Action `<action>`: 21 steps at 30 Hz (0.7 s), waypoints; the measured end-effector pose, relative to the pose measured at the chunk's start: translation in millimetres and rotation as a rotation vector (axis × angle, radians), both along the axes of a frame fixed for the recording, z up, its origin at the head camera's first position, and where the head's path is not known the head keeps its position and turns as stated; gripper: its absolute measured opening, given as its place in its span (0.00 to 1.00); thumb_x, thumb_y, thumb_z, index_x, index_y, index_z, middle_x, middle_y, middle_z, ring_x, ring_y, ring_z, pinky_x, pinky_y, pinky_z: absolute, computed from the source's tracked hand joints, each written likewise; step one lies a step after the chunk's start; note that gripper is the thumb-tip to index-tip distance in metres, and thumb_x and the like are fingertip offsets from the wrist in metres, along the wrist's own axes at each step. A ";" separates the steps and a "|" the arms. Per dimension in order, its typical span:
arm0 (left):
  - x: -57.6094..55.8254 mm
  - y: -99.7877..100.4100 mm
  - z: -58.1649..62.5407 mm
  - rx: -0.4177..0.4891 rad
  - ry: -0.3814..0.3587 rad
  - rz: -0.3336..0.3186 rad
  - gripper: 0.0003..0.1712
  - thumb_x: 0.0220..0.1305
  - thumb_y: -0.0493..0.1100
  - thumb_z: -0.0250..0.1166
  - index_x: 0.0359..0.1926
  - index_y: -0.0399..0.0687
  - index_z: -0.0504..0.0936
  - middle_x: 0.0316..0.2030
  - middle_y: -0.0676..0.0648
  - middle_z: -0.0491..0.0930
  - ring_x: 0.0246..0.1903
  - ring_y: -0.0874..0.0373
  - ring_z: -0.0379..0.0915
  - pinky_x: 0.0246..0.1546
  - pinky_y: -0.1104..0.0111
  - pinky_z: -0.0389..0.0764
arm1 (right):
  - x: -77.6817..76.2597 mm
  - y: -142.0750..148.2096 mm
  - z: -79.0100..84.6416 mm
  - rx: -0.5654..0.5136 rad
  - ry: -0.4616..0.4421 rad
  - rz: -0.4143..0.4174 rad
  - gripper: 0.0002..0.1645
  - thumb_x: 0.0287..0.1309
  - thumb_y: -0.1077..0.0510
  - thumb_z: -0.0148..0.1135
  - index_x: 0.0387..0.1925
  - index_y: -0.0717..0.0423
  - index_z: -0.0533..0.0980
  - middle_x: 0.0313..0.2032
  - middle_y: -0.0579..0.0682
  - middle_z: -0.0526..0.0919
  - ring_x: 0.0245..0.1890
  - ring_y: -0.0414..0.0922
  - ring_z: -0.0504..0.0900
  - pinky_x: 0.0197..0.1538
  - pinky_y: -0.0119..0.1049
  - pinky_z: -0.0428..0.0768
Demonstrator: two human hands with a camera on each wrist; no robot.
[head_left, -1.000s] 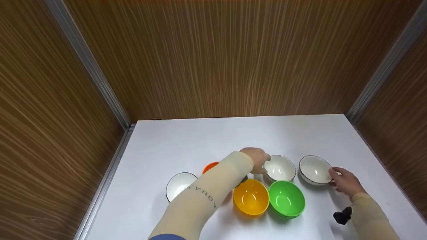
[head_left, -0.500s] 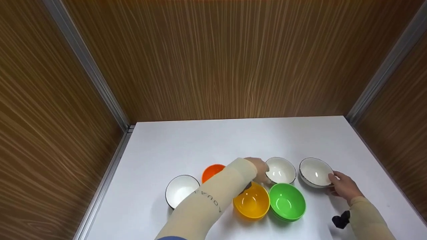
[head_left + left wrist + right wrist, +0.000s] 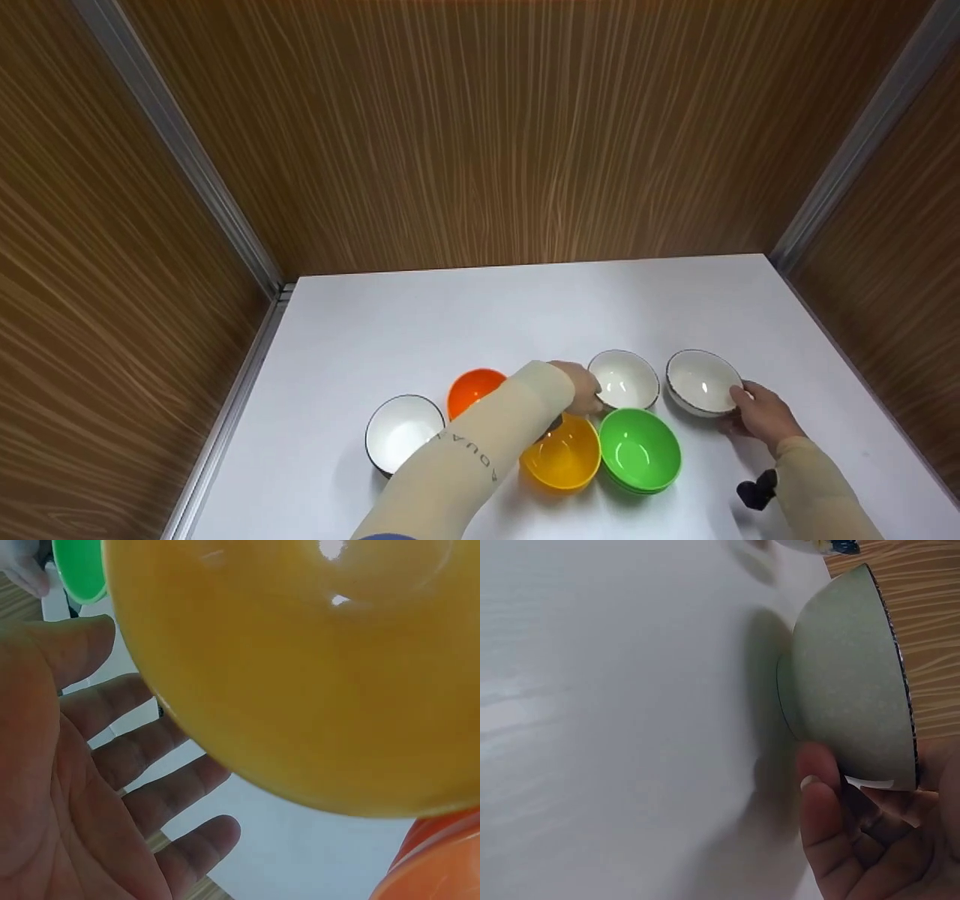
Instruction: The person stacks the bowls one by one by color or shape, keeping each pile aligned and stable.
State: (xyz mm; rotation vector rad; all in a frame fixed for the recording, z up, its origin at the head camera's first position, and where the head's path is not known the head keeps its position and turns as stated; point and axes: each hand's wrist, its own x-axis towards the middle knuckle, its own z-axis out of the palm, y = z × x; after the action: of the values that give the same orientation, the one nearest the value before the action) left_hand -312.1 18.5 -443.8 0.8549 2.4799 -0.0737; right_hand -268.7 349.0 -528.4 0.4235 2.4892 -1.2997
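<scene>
My right hand (image 3: 766, 415) grips a white bowl with a dark rim (image 3: 699, 381), thumb over the rim and fingers under its side. In the right wrist view this bowl (image 3: 851, 682) stands close to the table, its speckled outer wall showing. Just left of a second white bowl (image 3: 622, 379) is my left hand (image 3: 581, 388); whether it touches that bowl cannot be told. The left wrist view shows its fingers (image 3: 154, 754) spread and relaxed, some tips hidden behind the yellow bowl (image 3: 300, 690).
Stacked green bowls (image 3: 640, 450) stand right of the yellow one. An orange bowl (image 3: 475, 390) and another white bowl (image 3: 403, 431) sit to the left, partly behind my left sleeve (image 3: 480, 450). Wood-grain panels (image 3: 525, 135) enclose the white table (image 3: 420, 322).
My left hand has drawn back toward me from the second white bowl's rim, uncovering more of the orange bowl. The right hand keeps its grip on its bowl, nearly in place.
</scene>
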 end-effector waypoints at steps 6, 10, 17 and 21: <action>-0.4 -1.3 1.0 -0.008 -0.002 -0.009 0.26 0.70 0.62 0.49 0.66 0.68 0.70 0.63 0.60 0.70 0.64 0.62 0.63 0.66 0.64 0.64 | -1.0 -2.1 0.2 0.025 0.006 -0.014 0.43 0.73 0.42 0.28 0.70 0.74 0.42 0.47 0.66 0.74 0.36 0.43 0.80 0.39 0.33 0.79; -1.0 -3.2 1.2 -0.007 0.002 -0.018 0.26 0.70 0.62 0.49 0.66 0.68 0.70 0.62 0.61 0.71 0.63 0.62 0.65 0.65 0.64 0.65 | 0.6 -3.7 0.9 0.058 0.013 -0.019 0.43 0.73 0.42 0.27 0.70 0.74 0.43 0.52 0.70 0.71 0.37 0.44 0.80 0.41 0.36 0.79; -5.9 -6.7 4.3 0.006 0.002 -0.007 0.27 0.70 0.62 0.49 0.66 0.65 0.71 0.62 0.60 0.72 0.62 0.61 0.65 0.64 0.63 0.66 | 1.0 -4.5 5.0 0.097 0.036 -0.014 0.43 0.72 0.42 0.26 0.70 0.75 0.44 0.54 0.72 0.69 0.40 0.46 0.80 0.49 0.45 0.77; -10.1 -9.8 7.7 0.030 0.012 0.010 0.27 0.69 0.61 0.52 0.66 0.62 0.71 0.60 0.58 0.74 0.61 0.60 0.67 0.63 0.62 0.67 | 1.4 -2.5 9.9 0.106 0.062 -0.012 0.42 0.73 0.44 0.26 0.69 0.77 0.44 0.46 0.67 0.76 0.36 0.44 0.82 0.48 0.44 0.78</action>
State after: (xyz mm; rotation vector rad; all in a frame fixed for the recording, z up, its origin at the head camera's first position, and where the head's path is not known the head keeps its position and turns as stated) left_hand -322.1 8.6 -436.0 0.8572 2.5024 -0.0380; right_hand -267.3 346.5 -518.5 0.4295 2.6195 -1.2071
